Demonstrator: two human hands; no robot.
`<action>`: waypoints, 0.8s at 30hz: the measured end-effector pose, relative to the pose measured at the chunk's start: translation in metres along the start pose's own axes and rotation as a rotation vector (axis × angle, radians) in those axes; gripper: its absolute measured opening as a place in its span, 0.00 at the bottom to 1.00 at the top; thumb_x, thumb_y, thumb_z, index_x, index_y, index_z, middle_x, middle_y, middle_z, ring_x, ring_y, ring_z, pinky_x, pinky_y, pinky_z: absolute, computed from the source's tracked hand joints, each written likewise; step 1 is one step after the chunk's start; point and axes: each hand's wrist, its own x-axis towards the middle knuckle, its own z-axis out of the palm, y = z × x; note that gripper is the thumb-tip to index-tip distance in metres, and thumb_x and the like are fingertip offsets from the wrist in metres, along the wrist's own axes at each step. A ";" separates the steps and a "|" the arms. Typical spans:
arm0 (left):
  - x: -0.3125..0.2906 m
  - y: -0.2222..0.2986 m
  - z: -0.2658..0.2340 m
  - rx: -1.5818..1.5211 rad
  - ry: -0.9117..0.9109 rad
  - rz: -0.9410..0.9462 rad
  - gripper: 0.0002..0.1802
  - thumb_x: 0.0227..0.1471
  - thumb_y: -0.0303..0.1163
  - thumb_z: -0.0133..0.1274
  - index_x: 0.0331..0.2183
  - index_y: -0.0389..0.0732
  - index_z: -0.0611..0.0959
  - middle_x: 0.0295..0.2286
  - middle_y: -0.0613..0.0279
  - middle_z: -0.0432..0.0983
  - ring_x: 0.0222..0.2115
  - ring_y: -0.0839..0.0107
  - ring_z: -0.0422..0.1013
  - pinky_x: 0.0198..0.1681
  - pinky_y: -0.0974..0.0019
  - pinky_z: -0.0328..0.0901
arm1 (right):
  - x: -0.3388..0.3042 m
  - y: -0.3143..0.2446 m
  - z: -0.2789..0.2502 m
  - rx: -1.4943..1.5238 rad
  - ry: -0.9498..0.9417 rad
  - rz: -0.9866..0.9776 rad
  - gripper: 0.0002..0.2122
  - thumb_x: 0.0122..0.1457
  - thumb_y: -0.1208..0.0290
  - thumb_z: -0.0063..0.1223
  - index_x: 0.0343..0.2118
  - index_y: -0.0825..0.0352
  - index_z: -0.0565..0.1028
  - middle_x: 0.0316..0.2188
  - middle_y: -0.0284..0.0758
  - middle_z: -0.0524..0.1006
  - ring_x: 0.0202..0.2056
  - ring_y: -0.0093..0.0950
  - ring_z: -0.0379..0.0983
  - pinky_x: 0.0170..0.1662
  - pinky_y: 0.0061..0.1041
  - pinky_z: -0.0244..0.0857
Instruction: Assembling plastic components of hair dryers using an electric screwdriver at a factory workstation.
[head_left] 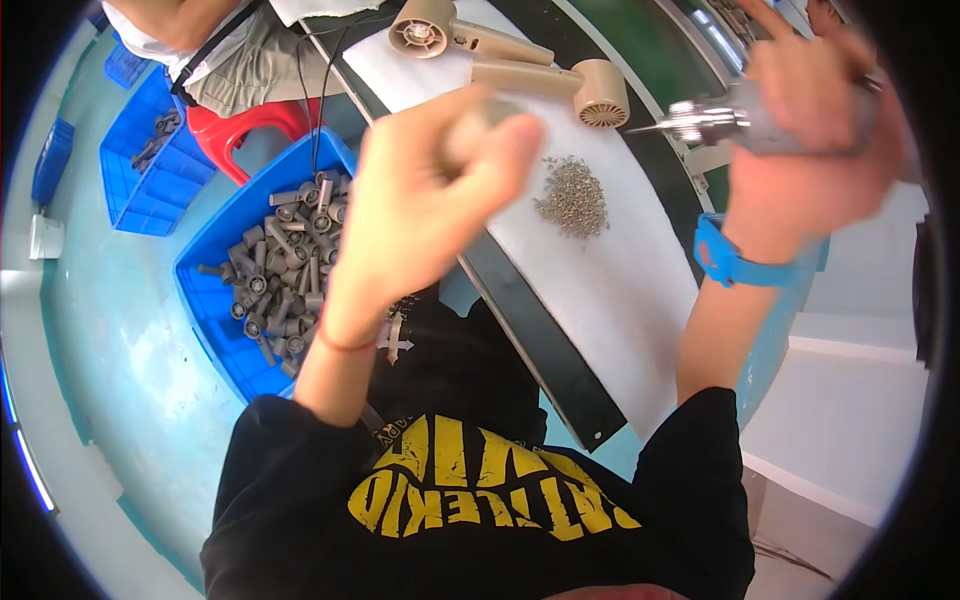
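Note:
My left hand is raised above the white work surface, its fingers closed around a small beige-grey part that is mostly hidden and blurred. My right hand, with a blue wristband, grips a grey electric screwdriver whose metal tip points left. A pile of small screws lies on the surface between my hands. Two beige hair dryers lie at the far end of the surface.
A blue bin full of grey hair-dryer parts stands on the floor to my left. Further blue bins and a red stool sit beyond it. Another person sits at the top left. A dark conveyor belt runs beside the surface.

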 end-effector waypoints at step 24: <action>-0.052 -0.010 -0.021 -0.062 0.078 -0.237 0.08 0.48 0.30 0.62 0.26 0.37 0.80 0.20 0.71 0.74 0.22 0.85 0.66 0.27 0.76 0.62 | -0.003 0.090 -0.029 -0.310 -0.188 0.267 0.10 0.60 0.67 0.51 0.33 0.70 0.71 0.13 0.29 0.62 0.15 0.21 0.60 0.21 0.22 0.54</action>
